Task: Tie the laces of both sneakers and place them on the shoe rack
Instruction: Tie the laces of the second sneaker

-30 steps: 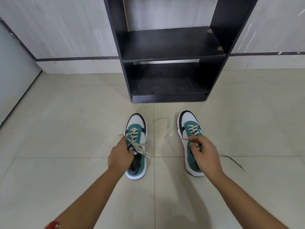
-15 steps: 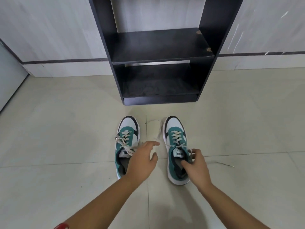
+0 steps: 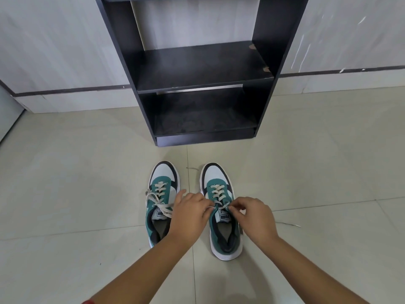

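Note:
Two green, white and black sneakers stand side by side on the tiled floor, toes toward the rack. The left sneaker [image 3: 161, 200] has loose cream laces lying across its tongue. Over the right sneaker [image 3: 221, 216], my left hand [image 3: 188, 216] and my right hand [image 3: 254, 216] each pinch a strand of its laces [image 3: 219, 193] near the tongue. One lace end trails on the floor to the right [image 3: 289, 224]. The black shoe rack [image 3: 197, 69] stands just beyond the toes, its two visible shelves bare.
The rack stands against a pale panelled wall with a dark baseboard strip [image 3: 65, 91]. Light floor tiles [image 3: 76, 172] spread left and right of the shoes. A grey door or panel edge [image 3: 8, 115] is at far left.
My left hand left the left sneaker and crossed to the right sneaker's laces. My right hand moved up from the shoe's collar to the lace. The view shifted closer to the rack.

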`<action>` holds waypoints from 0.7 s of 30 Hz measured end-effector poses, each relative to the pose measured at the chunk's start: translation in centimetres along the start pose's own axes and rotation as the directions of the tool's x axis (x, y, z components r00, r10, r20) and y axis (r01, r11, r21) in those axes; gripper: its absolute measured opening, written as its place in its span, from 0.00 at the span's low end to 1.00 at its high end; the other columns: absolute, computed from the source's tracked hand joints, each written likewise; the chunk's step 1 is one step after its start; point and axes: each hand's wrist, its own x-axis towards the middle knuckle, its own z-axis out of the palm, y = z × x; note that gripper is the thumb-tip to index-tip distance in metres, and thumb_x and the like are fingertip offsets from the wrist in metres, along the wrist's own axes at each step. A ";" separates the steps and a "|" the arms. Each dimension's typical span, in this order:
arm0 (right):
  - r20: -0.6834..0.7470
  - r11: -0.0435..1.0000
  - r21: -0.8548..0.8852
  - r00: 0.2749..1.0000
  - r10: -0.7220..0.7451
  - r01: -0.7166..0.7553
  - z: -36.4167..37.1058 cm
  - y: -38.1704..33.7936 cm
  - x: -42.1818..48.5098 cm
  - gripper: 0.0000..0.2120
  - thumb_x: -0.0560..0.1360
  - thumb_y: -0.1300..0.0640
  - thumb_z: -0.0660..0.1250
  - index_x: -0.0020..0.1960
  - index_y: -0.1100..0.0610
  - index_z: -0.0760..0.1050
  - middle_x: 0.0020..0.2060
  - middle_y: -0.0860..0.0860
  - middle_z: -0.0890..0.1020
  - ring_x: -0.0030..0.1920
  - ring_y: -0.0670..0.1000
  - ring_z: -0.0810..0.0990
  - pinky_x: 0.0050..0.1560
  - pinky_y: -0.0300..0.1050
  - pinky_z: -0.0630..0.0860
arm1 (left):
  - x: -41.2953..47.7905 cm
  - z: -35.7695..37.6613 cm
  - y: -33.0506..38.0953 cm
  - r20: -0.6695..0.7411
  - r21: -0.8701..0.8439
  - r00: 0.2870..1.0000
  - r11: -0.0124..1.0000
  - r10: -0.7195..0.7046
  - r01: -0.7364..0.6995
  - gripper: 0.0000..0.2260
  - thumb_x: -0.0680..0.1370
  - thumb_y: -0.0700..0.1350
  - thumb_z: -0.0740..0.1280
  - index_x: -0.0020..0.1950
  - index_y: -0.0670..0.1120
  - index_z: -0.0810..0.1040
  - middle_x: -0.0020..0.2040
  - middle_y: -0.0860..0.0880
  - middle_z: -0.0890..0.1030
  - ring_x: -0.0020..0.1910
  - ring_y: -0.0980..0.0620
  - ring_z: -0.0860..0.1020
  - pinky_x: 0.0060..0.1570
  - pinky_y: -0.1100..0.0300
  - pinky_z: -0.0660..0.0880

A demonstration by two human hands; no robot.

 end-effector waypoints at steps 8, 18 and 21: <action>-0.089 0.987 -0.156 0.996 0.016 -0.030 -0.7 1.3 1.0 0.07 0.73 0.52 0.63 0.43 0.54 0.77 0.41 0.49 0.81 0.45 0.53 0.78 0.40 0.46 0.73 | 0.0 -0.6 -1.5 -0.059 0.051 0.993 0.993 -0.099 0.102 0.07 0.76 0.47 0.65 0.42 0.52 0.82 0.41 0.54 0.81 0.42 0.52 0.78 0.68 0.46 0.63; 0.035 0.984 -0.015 0.984 0.177 -0.177 -0.3 2.2 0.3 0.04 0.71 0.51 0.65 0.40 0.50 0.74 0.39 0.47 0.80 0.39 0.51 0.77 0.35 0.42 0.69 | -1.2 0.0 -3.0 0.049 0.174 0.990 0.977 -0.135 0.125 0.08 0.79 0.49 0.60 0.48 0.51 0.79 0.47 0.54 0.81 0.47 0.52 0.79 0.69 0.46 0.61; 0.049 0.976 0.011 0.975 0.218 -0.218 -0.4 2.5 0.3 0.03 0.70 0.52 0.65 0.39 0.50 0.75 0.34 0.45 0.78 0.37 0.51 0.77 0.31 0.40 0.66 | -1.3 -0.1 -3.3 0.078 0.192 0.989 0.975 -0.127 0.110 0.09 0.79 0.51 0.59 0.49 0.52 0.78 0.49 0.54 0.81 0.49 0.52 0.79 0.70 0.45 0.59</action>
